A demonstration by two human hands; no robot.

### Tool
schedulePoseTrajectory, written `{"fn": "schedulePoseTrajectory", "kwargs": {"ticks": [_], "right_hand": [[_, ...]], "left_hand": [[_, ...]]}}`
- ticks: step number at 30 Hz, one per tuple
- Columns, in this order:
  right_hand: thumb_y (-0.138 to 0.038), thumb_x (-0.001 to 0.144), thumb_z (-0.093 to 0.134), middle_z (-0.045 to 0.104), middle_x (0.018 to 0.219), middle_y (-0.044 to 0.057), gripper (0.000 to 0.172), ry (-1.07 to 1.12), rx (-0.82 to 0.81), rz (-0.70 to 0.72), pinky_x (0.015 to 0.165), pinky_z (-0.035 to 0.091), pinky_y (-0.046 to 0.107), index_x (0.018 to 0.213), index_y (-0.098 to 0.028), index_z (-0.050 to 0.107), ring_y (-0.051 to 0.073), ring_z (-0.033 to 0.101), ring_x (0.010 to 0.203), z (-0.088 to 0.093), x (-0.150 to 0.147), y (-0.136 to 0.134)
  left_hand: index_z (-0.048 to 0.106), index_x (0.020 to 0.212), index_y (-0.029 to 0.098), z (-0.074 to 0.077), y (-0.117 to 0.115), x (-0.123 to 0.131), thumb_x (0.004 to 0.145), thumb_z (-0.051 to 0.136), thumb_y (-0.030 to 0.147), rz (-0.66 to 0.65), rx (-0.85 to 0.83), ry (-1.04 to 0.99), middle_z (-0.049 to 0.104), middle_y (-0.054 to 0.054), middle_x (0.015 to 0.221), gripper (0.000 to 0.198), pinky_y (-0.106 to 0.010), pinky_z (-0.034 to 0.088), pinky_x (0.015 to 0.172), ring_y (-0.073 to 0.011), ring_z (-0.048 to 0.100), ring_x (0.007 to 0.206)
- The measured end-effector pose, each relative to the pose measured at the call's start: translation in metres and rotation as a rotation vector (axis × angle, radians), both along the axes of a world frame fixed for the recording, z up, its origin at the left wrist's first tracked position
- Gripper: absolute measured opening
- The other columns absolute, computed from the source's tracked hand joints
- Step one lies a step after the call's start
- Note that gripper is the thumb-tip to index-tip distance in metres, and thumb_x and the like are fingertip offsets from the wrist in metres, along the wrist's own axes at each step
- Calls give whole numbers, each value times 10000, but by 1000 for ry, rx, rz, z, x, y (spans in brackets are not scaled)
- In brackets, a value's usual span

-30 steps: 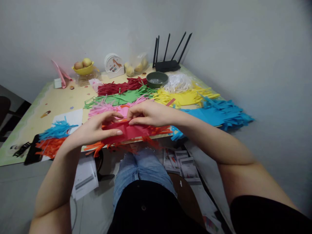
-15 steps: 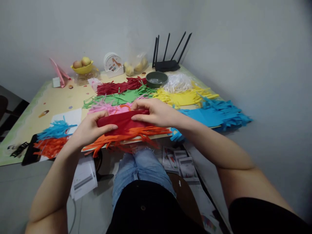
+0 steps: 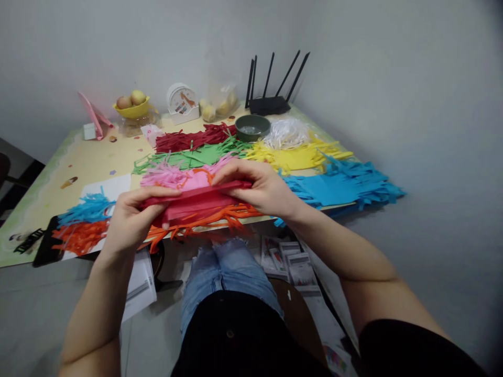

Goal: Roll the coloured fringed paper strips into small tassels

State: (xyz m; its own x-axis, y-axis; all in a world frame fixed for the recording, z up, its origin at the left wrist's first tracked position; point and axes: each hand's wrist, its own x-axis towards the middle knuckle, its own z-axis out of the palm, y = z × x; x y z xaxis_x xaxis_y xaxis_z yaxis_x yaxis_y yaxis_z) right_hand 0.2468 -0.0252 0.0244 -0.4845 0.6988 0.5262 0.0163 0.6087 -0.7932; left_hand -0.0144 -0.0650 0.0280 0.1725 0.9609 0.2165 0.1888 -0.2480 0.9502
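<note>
Between my hands stretches a folded sheet of red tissue paper [image 3: 196, 202], raised a little over the table's front edge. My left hand [image 3: 135, 214] pinches its left end between thumb and fingers. At the other end, my right hand [image 3: 253, 186] grips the paper the same way. Under it lies orange fringed paper [image 3: 236, 213], its strips hanging over the edge. Just behind are pink fringed paper [image 3: 168, 174] and green fringed paper [image 3: 196, 155]. Blue fringed paper [image 3: 334, 186] spreads beside my right forearm.
Dark red [image 3: 192, 139], yellow [image 3: 294, 157] and white fringes [image 3: 288, 133] lie farther back, near a dark green bowl [image 3: 252, 128]. A black router [image 3: 270, 106] stands by the wall. At left, small blue [image 3: 88, 207] and orange fringes [image 3: 82, 236] rest partly on a black tablet-like object [image 3: 44, 248].
The red tissue paper has tipped toward a flatter angle and looks drawn out wider. My left hand has shifted left and lower; my right hand has moved slightly right.
</note>
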Motion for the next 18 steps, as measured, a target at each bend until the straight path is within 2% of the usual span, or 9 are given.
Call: {"fn": "schedulePoseTrajectory", "kwargs": {"ticks": [4, 7, 9, 11, 13, 15, 17, 18], "right_hand": [[-128, 842, 611, 715, 833, 35, 96, 91, -12, 121, 744, 503, 247, 815, -158, 698, 121, 642, 775, -5, 3, 4], [-136, 845, 588, 705, 817, 39, 129, 61, -18, 163, 717, 494, 247, 804, -156, 708, 120, 630, 754, -7, 6, 7], [-202, 873, 554, 706, 844, 54, 177, 27, -20, 180, 712, 495, 259, 826, -154, 718, 137, 633, 780, -7, 8, 9], [-285, 904, 534, 706, 839, 63, 244, 12, -7, 192, 708, 496, 267, 822, -150, 720, 148, 634, 783, -7, 7, 8], [-330, 910, 571, 698, 786, 54, 260, -9, 32, 137, 697, 491, 261, 772, -149, 697, 141, 625, 742, -7, 5, 6], [-305, 892, 629, 695, 769, 43, 207, -66, 95, 17, 693, 487, 249, 757, -153, 664, 132, 620, 716, -6, 2, 3], [-250, 886, 639, 722, 877, 58, 104, -126, 192, -78, 736, 502, 253, 871, -151, 667, 144, 650, 788, -6, 0, 0], [-222, 889, 626, 731, 974, 75, 118, -155, 244, -105, 779, 511, 264, 972, -149, 668, 158, 667, 865, -7, 0, -1]], "left_hand": [[748, 730, 199, -1, -3, -3, 772, 634, 132, -121, 65, -140, 623, -12, 611, 138, -271, 487, 559, -113, 563, 508], [740, 752, 200, 2, -6, -5, 802, 612, 151, -111, 120, -37, 635, -30, 660, 146, -287, 459, 597, -137, 574, 594], [737, 779, 193, 3, -8, -5, 840, 614, 247, -106, 178, 59, 639, -48, 688, 147, -305, 443, 614, -163, 573, 653], [702, 720, 189, 3, -11, -3, 868, 613, 339, -82, 239, 168, 624, -54, 683, 229, -316, 435, 620, -174, 558, 669], [588, 588, 190, 3, -13, 1, 872, 633, 353, -18, 297, 275, 565, -31, 621, 331, -306, 421, 609, -155, 517, 628], [478, 555, 189, 3, -14, 6, 852, 678, 320, 75, 330, 355, 504, 3, 587, 381, -275, 400, 582, -122, 461, 576], [534, 676, 196, 5, -13, 10, 810, 731, 318, 145, 330, 396, 551, 16, 664, 268, -244, 406, 574, -104, 471, 580], [592, 799, 201, 7, -12, 11, 791, 750, 332, 151, 303, 425, 607, 7, 751, 205, -235, 426, 591, -106, 508, 611]]}}
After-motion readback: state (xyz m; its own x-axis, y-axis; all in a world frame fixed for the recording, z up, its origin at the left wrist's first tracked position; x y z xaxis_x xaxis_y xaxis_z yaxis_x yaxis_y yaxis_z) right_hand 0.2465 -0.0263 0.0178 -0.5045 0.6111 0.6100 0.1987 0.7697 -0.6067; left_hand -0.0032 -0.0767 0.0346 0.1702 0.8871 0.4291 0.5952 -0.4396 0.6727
